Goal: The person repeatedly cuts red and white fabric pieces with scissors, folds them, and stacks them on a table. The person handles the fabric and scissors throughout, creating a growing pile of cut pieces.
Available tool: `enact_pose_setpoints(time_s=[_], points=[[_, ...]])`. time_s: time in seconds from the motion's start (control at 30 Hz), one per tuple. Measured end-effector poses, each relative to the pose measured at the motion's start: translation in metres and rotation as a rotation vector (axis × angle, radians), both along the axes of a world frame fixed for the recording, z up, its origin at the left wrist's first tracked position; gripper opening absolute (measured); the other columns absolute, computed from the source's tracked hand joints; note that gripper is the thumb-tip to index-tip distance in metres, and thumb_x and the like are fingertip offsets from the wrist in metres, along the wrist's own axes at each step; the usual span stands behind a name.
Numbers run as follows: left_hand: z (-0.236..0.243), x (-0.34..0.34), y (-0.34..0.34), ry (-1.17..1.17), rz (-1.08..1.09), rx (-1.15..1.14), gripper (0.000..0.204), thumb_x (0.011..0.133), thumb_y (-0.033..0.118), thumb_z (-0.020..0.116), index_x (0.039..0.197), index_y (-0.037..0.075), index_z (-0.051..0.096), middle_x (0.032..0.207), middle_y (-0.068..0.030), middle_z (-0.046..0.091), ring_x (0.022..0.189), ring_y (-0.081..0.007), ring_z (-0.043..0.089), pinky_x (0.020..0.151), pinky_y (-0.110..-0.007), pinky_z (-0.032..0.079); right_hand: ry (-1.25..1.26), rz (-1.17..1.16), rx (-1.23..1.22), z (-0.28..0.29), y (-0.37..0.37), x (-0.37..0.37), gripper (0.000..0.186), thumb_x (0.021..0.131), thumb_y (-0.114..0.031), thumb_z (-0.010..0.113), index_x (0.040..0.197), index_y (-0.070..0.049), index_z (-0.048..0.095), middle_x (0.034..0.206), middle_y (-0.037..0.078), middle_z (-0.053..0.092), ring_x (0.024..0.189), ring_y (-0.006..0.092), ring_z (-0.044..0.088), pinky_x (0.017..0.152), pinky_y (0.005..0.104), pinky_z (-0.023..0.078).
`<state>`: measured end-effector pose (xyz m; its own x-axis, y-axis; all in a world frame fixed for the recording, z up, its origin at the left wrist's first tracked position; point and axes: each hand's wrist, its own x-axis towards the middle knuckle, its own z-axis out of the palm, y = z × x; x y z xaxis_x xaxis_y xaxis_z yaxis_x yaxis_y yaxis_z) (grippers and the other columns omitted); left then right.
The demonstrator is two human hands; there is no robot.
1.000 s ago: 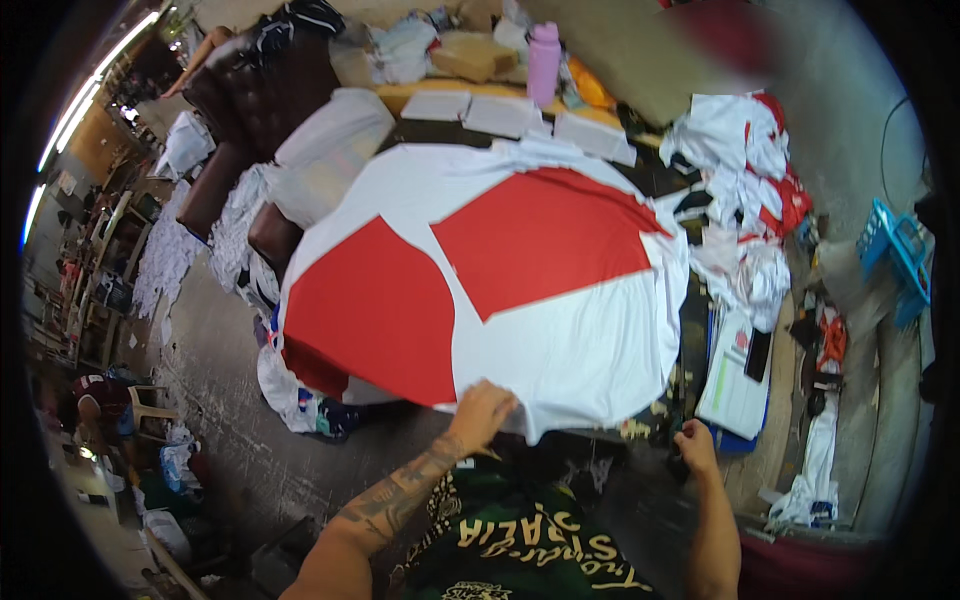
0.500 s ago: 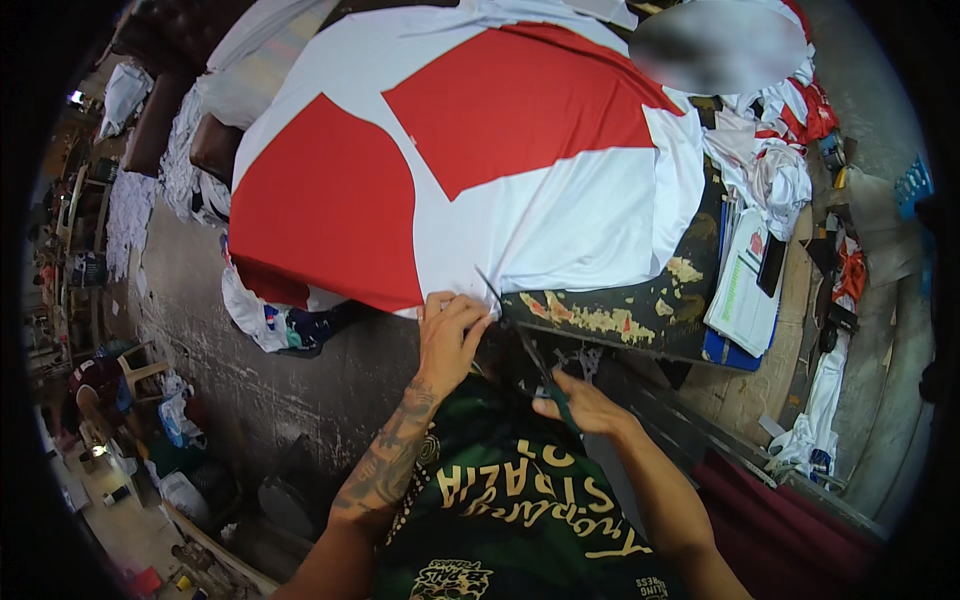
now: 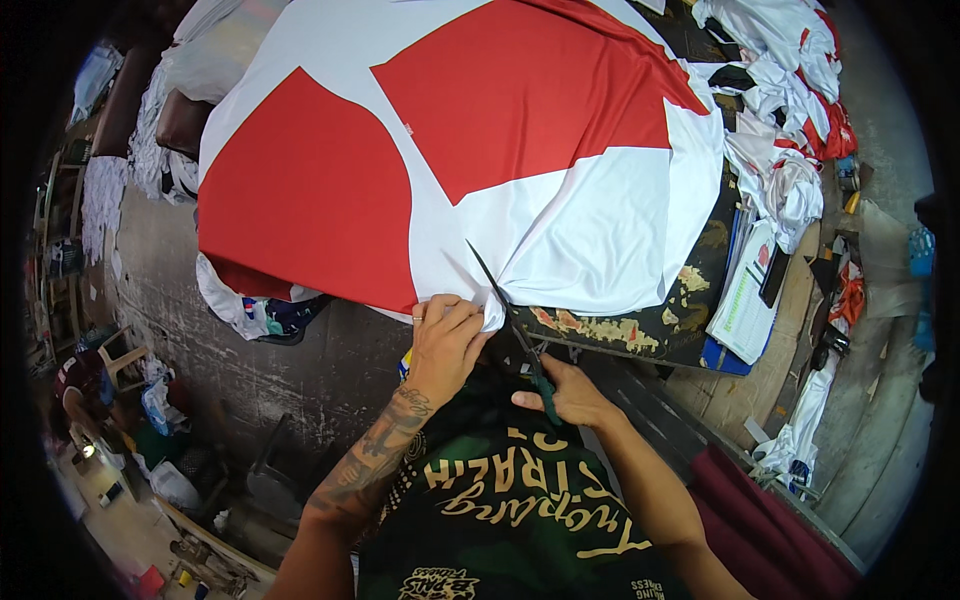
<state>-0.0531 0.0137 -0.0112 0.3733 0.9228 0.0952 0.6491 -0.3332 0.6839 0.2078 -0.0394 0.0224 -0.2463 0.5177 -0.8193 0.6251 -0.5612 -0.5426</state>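
Observation:
A large red and white fabric (image 3: 480, 160) lies spread over a dark worktable (image 3: 640, 330). My left hand (image 3: 445, 340) pinches the fabric's near white edge at the table's front. My right hand (image 3: 565, 392) grips green-handled scissors (image 3: 510, 320), whose dark blades point up and away into the white cloth just right of my left hand. Whether the blades are cutting the cloth is hard to tell.
Heaps of white and red garments (image 3: 790, 120) lie at the right. A white notepad (image 3: 745, 300) and a dark phone (image 3: 775, 275) rest on the table's right end. Bundles of cloth (image 3: 250, 310) hang at the left above the concrete floor (image 3: 250, 380).
My head has leaned closer over the table. My right hand has brought the scissors up to the fabric edge, beside my left hand that keeps hold of the cloth.

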Motion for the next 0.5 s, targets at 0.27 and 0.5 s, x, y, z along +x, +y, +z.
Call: enact_pose_setpoints(time_s=[0.27,0.5], points=[[0.006,-0.005,0.011,0.019,-0.133,-0.131,0.021,0.083,0.008,0.08,0.103,0.004,0.073,0.121,-0.005,0.064,0.125,-0.0299,0.053,0.107,-0.047,0.036,0.034,-0.077,0.014,0.005,0.026,-0.005,0.074,0.079,-0.07,0.086,0.081,0.003,0.073,0.073,0.012,0.068,0.072,0.0201,0.065,0.074,0.0377,0.054],[-0.002,-0.014,0.03,-0.034,-0.234,-0.264,0.025,0.084,0.013,0.082,0.104,0.0,0.074,0.123,-0.0074,0.063,0.131,-0.0306,0.05,0.111,-0.047,0.042,-0.015,-0.037,-0.087,0.011,0.08,-0.04,0.07,0.082,-0.067,0.085,0.088,0.002,0.075,0.076,0.008,0.069,0.073,0.0168,0.062,0.072,0.0349,0.052]])
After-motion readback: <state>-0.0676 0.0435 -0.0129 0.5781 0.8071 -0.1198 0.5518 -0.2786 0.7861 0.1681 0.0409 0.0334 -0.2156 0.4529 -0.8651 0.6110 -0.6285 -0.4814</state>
